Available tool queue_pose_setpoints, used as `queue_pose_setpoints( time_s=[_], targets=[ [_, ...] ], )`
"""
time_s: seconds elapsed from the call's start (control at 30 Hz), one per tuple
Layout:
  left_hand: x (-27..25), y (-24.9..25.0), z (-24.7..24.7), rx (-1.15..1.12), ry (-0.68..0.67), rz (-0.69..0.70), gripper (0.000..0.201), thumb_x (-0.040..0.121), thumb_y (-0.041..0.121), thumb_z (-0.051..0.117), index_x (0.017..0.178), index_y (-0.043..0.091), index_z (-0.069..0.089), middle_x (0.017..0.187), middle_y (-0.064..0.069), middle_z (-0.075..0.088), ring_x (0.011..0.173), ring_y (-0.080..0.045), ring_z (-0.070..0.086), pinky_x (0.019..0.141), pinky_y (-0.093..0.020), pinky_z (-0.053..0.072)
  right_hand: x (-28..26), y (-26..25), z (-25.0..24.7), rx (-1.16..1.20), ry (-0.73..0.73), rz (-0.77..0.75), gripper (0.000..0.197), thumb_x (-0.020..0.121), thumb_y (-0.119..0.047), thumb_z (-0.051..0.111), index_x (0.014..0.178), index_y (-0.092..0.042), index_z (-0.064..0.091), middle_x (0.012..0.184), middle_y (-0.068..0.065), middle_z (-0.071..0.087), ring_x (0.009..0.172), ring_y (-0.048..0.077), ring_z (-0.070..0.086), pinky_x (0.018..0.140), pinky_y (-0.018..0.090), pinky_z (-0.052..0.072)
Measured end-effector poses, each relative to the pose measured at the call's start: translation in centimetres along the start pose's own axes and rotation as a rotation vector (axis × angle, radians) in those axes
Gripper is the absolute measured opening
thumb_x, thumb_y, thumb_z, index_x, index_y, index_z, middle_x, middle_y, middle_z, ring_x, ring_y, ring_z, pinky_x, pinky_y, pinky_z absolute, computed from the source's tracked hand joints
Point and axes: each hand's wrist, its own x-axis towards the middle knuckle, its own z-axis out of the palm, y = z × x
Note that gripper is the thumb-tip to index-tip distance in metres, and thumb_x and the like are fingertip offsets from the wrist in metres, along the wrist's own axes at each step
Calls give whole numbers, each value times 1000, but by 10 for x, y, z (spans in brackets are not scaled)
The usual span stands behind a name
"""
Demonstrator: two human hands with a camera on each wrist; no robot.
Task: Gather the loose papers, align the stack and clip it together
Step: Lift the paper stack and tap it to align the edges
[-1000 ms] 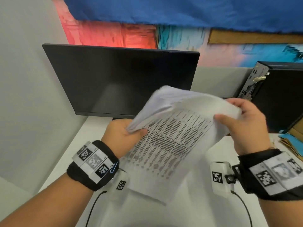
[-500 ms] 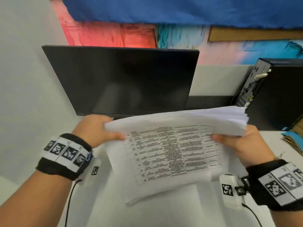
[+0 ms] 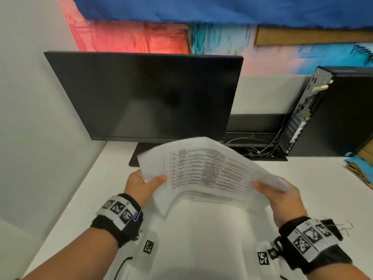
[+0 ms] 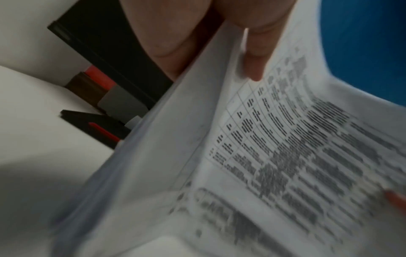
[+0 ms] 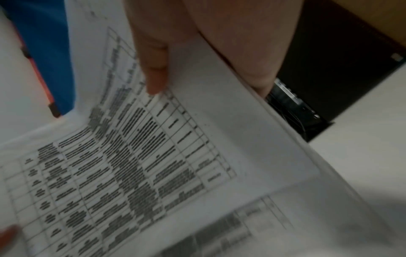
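Observation:
A stack of white papers [image 3: 203,174] printed with tables is held above the white desk [image 3: 201,239], tilted, its lower edge near the desk. My left hand [image 3: 145,183] grips the stack's left edge, thumb on top. My right hand [image 3: 280,197] grips the right edge the same way. The wrist views show the papers [image 4: 274,156] [image 5: 142,165] close up and blurred, with a thumb [image 4: 256,57] [image 5: 153,69] pressed on the top sheet. A blue paper clip [image 3: 137,216] hangs on my left wristband. A black binder clip [image 3: 333,229] sits on my right wristband.
A dark monitor [image 3: 145,96] stands just behind the papers. A black computer case [image 3: 331,112] with cables stands at the back right. Cardboard and blue paper [image 3: 359,164] lie at the right edge. A grey partition wall [image 3: 36,118] closes the left side.
The stack has come down toward the desk and tilted, its far edge now raised toward the monitor. Both hands have dropped lower and nearer to me, still holding its two sides.

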Motion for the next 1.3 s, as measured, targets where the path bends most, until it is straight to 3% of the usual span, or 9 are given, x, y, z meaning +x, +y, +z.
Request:
queue_pose_setpoints(
  time_s=[0.13, 0.27, 0.4, 0.63, 0.77, 0.9, 1.07, 1.2, 1.3],
  targets=[
    [-1, -2, 3, 37, 35, -21, 27, 73, 4, 73, 84, 27, 63, 87, 5, 68, 88, -17, 65, 87, -41, 52, -1, -2, 1, 45, 21, 39, 19, 73, 4, 69, 81, -13, 68, 65, -8, 73, 66, 13, 68, 55, 18, 52],
    [0, 16, -2, 32, 31, 120, 49, 69, 0, 75, 92, 38, 54, 100, 8, 63, 93, -9, 60, 74, -30, 53, 7, -17, -2, 29, 20, -57, 33, 69, 6, 72, 93, -15, 65, 79, -4, 71, 66, -1, 67, 54, 10, 50],
    [6, 25, -2, 40, 21, 222, 51, 75, 3, 70, 110, 33, 49, 104, 15, 58, 92, -5, 58, 60, -13, 54, 12, -24, 1, -37, 14, -144, 41, 75, -1, 69, 103, -29, 57, 94, -9, 65, 80, -2, 63, 67, 16, 51],
    [16, 2, 4, 132, 42, 37, 42, 77, 8, 70, 114, 17, 51, 104, -3, 62, 96, -21, 60, 78, -35, 54, 15, -6, 7, -43, 34, -65, 37, 78, -4, 68, 97, -34, 59, 99, -4, 62, 87, 13, 60, 76, 31, 50],
    [14, -4, 8, 151, 44, -10, 25, 82, 15, 65, 106, 16, 59, 102, -5, 65, 98, -25, 62, 79, -33, 50, 14, 2, 5, -44, 65, -9, 24, 77, -3, 70, 87, -25, 67, 82, -5, 73, 84, 17, 67, 82, 34, 52],
    [4, 4, 3, 129, 41, 47, 23, 82, 15, 65, 103, 20, 60, 94, 3, 66, 89, -15, 63, 80, -35, 54, 9, -4, -4, 1, 66, -63, 24, 76, 0, 69, 89, -20, 67, 74, -15, 74, 69, -1, 68, 62, 12, 53],
    [-2, 12, 3, -2, 3, 155, 30, 79, 10, 67, 94, 33, 55, 105, 3, 60, 88, -14, 60, 63, -24, 56, 4, -7, -6, 13, 9, -83, 25, 75, 2, 67, 85, -21, 62, 83, 0, 62, 60, -3, 61, 52, 12, 50],
    [-1, 24, 9, -137, 103, 148, 9, 80, 26, 61, 80, 34, 63, 103, 0, 67, 87, -16, 61, 67, -28, 49, 6, -10, -4, 89, 28, -72, 10, 77, -24, 63, 86, -30, 64, 85, -5, 61, 67, 0, 61, 54, 14, 50],
    [5, 22, 11, -98, 173, 97, 16, 84, 19, 56, 75, 29, 65, 98, 0, 69, 85, -17, 62, 68, -30, 48, 9, -11, 0, 12, 114, -92, 21, 87, -31, 46, 79, -35, 65, 86, -6, 61, 76, 2, 57, 65, 20, 48]
  ],
)
